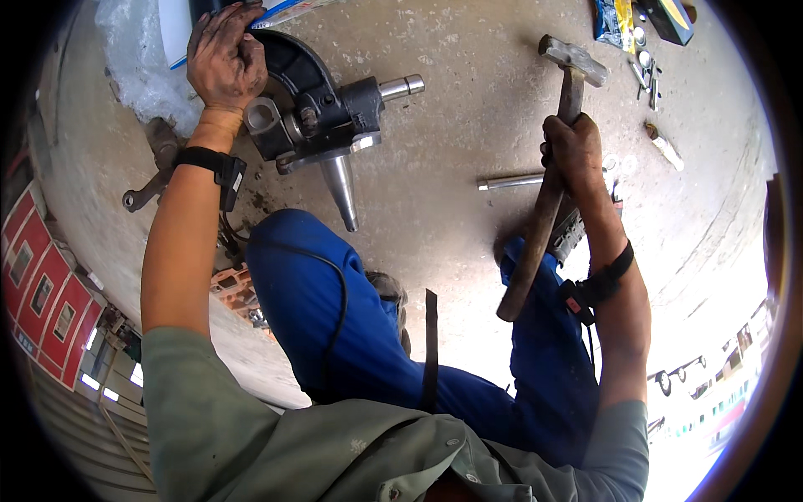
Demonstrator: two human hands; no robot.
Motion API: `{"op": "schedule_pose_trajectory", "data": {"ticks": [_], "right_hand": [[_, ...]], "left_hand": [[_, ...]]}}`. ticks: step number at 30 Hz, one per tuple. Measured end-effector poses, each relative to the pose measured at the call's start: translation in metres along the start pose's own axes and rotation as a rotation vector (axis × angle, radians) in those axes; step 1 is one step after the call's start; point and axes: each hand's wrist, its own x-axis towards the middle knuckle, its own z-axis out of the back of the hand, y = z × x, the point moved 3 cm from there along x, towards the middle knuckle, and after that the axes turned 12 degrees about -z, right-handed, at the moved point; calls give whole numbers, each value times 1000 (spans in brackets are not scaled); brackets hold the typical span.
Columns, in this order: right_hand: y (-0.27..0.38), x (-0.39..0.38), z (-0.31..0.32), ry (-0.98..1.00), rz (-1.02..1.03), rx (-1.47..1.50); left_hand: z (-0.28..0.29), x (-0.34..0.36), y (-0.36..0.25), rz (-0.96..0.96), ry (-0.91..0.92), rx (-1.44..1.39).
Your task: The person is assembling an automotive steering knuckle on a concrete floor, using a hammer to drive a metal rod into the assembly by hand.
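My right hand [575, 149] is wrapped round the wooden handle of a hammer [535, 238]. Its steel head points away from me, raised over the floor. At the far left, my left hand [227, 60] lies with fingers stretched out against a black curved metal part, which they partly hide. Beside that hand sits a dark steering knuckle [322, 113] with a bright tapered spindle [339, 188] pointing toward me. A shiny steel pin [401, 87] sticks out of its right side. The hammer head is well apart from the pin.
A steel bar [510, 181] lies on the concrete floor by my right foot. Clear plastic wrap [150, 67] and a dark metal arm [149, 191] are at the left. Small packages [615, 23], loose bolts [648, 75] and a whitish stick-like piece [665, 149] lie far right.
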Motion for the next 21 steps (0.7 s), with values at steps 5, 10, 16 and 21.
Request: {"op": "schedule_pose_trajectory", "data": {"ticks": [5,10,16,21], "right_hand": [[8,-63,-89,356,18,-252],[10,-32,-35,246,40,-2],[-14,-11,-56,-20,329,-303],[6,-50,-68,368,83,-187]], "left_hand": [[-1,-5,7,0,46,-2],[1,1,-1,21,31,-1],[-5,6,1,-22,-33,2],[-3,-4,11,-10,26,6]]}}
